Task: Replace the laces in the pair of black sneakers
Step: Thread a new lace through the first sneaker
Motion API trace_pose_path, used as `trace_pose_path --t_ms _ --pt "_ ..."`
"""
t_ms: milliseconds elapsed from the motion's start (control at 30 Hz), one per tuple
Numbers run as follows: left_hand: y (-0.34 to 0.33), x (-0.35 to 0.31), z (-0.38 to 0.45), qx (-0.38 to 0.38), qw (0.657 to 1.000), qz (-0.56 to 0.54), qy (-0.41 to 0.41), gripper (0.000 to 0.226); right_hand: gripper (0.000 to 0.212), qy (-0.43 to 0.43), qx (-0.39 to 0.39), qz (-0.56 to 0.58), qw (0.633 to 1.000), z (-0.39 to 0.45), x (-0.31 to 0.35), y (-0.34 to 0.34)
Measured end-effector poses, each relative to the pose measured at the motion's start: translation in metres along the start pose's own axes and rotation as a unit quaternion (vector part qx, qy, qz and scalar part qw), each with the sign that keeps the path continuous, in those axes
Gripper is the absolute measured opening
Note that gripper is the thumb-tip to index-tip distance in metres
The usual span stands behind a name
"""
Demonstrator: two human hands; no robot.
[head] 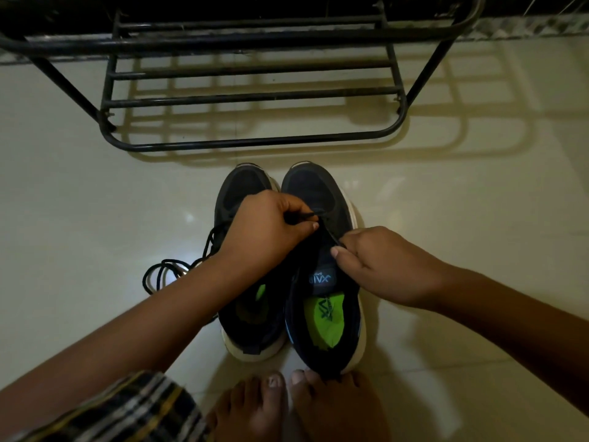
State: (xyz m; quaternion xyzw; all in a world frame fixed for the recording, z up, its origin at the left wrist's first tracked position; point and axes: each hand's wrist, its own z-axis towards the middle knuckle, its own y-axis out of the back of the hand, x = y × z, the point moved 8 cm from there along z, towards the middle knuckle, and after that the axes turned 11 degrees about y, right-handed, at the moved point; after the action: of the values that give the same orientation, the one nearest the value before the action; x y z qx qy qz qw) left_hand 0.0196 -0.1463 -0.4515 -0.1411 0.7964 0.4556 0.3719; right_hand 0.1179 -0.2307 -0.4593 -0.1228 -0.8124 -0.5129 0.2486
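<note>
We are looking down at two black sneakers [288, 266] standing side by side on the floor [79, 202], toes toward a metal rack [251, 97]; green insoles [328, 317] are showing inside them. Our left hand [271, 231] is curling over the left shoe, pinching a black lace [306, 215]. Just beside it, our right hand [382, 266] is pinching the lace's other strand over the right shoe's tongue. Loose lace is lying left of our left wrist.
</note>
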Motion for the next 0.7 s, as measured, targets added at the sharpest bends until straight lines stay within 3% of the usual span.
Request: trace_pose_path --t_ms 200,400,700 --pt "-0.006 -0.006 0.001 -0.003 0.999 0.041 -0.02 0.008 0.032 0.029 0.01 -0.066 0.997 -0.003 0.009 0.006" --pt "-0.007 -0.009 0.002 -0.011 0.996 0.075 -0.042 0.01 0.034 0.043 0.004 -0.045 0.998 -0.002 0.006 0.004" --pt "-0.006 -0.004 0.006 -0.006 0.996 0.083 -0.027 0.009 0.03 0.069 0.033 -0.106 0.991 0.005 0.015 0.003"
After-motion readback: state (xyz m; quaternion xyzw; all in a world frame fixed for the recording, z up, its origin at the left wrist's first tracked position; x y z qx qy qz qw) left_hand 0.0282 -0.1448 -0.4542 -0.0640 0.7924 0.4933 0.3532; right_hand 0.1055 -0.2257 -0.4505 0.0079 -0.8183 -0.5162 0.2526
